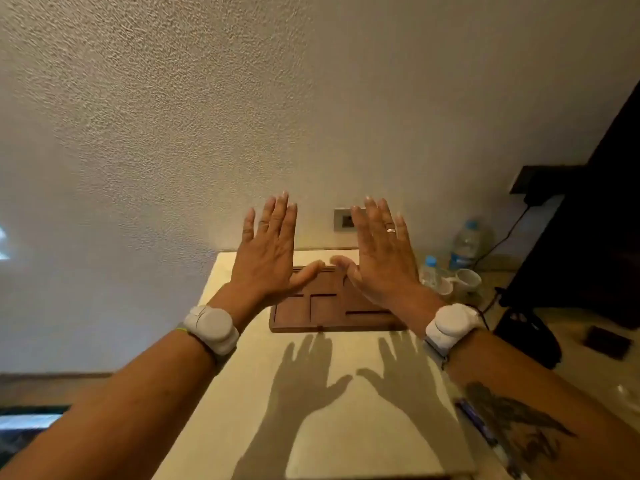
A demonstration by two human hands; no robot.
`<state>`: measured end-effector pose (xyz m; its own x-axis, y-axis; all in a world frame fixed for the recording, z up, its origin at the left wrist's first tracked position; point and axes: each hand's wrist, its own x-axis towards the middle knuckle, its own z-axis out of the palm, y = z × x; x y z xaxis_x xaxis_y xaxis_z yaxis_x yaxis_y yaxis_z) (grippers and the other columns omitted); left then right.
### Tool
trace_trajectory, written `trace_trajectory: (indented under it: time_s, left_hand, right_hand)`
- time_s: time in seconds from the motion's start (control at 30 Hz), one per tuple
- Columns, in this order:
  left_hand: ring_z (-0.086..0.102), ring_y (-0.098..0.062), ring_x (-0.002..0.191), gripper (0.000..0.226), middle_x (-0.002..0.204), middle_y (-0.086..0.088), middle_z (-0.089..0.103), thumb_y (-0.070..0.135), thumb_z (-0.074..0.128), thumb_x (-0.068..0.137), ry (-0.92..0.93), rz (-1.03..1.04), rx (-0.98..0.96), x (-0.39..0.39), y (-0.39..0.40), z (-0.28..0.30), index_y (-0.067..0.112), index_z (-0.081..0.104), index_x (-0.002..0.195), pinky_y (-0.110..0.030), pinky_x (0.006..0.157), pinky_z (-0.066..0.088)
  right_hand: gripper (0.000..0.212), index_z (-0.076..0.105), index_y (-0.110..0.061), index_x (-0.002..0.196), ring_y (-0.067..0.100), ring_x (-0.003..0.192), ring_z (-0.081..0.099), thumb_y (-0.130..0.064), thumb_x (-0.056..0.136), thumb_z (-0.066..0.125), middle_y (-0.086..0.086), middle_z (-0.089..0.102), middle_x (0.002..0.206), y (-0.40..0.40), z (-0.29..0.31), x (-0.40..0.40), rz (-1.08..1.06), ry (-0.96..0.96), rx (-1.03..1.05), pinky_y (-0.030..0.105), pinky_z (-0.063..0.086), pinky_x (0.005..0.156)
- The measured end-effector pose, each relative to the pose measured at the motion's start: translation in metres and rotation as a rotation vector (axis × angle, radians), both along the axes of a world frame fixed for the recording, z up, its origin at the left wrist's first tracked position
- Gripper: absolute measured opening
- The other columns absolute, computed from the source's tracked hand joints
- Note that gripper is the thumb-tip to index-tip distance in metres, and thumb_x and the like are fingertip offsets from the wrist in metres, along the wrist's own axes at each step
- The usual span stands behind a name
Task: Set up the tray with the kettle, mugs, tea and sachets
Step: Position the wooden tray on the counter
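A brown wooden tray point(329, 311) with several compartments lies on the pale counter, close to the wall. My left hand point(272, 251) and my right hand point(379, 252) are raised above it, palms down, fingers straight and spread, holding nothing. Their thumbs nearly meet over the tray's far edge. Two white mugs point(462, 284) stand on the counter to the right of the tray. A dark kettle point(530, 336) sits further right, partly behind my right forearm. No tea or sachets can be made out.
Two plastic water bottles point(465, 244) stand against the wall near the mugs. A wall socket point(344, 220) is behind my right hand. A dark cable runs down the wall at right. A small dark object point(607, 342) lies at far right.
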<state>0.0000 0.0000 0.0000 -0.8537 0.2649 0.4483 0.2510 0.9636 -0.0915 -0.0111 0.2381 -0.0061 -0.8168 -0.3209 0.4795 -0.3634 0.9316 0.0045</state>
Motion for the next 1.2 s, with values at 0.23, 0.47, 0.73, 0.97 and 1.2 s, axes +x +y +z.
trace_trajectory:
  time_s: [0.23, 0.47, 0.73, 0.97, 1.2]
  left_hand:
    - [-0.003, -0.031, 0.163, 0.103, 0.176, -0.012, -0.005, 0.083, 0.017, 0.093, -0.302, 0.031, 0.051, 0.003, 0.014, -0.093, 0.015, 0.002, 0.168, -0.056, 0.131, 0.006]
    - [0.050, -0.036, 0.136, 0.068, 0.163, -0.010, 0.030, 0.046, 0.045, 0.100, -0.792, -0.017, 0.026, -0.010, 0.021, -0.161, 0.032, 0.020, 0.162, -0.047, 0.104, 0.051]
    - [0.054, -0.031, 0.106, 0.042, 0.127, -0.006, 0.048, 0.031, 0.048, 0.099, -0.707, 0.024, -0.050, -0.002, 0.010, -0.201, 0.034, 0.043, 0.141, -0.045, 0.091, 0.054]
    - [0.052, -0.019, 0.098, 0.028, 0.112, 0.002, 0.049, 0.038, 0.054, 0.102, -0.675, -0.024, 0.008, 0.030, 0.010, -0.214, 0.037, 0.044, 0.128, -0.038, 0.088, 0.051]
    - [0.051, -0.019, 0.106, 0.023, 0.113, 0.005, 0.046, 0.034, 0.049, 0.102, -0.725, 0.053, 0.086, 0.062, 0.017, -0.222, 0.045, 0.046, 0.121, -0.043, 0.093, 0.046]
  right_hand:
    - [0.096, 0.005, -0.025, 0.166, 0.031, 0.162, -0.001, -0.085, 0.092, 0.019, 0.009, 0.003, 0.176, 0.017, -0.096, -0.002, -0.064, -0.289, -0.023, 0.055, 0.009, 0.130]
    - [0.047, 0.069, -0.026, 0.116, 0.037, 0.105, 0.063, -0.063, 0.088, 0.070, 0.010, 0.060, 0.113, 0.019, -0.167, 0.010, -0.051, -0.503, 0.126, 0.053, 0.055, 0.087]
    - [0.037, 0.054, -0.033, 0.132, 0.026, 0.113, 0.056, -0.051, 0.100, 0.056, 0.000, 0.052, 0.131, 0.025, -0.209, 0.023, -0.151, -0.494, -0.006, 0.038, 0.049, 0.098]
    - [0.015, 0.066, -0.039, 0.109, 0.014, 0.103, 0.048, -0.042, 0.095, 0.066, -0.015, 0.055, 0.111, 0.040, -0.230, 0.051, -0.158, -0.456, -0.271, 0.029, 0.042, 0.091]
    - [0.015, 0.070, -0.040, 0.104, 0.006, 0.103, 0.045, -0.046, 0.090, 0.070, -0.024, 0.054, 0.108, 0.059, -0.241, 0.087, -0.080, -0.574, -0.412, 0.032, 0.040, 0.094]
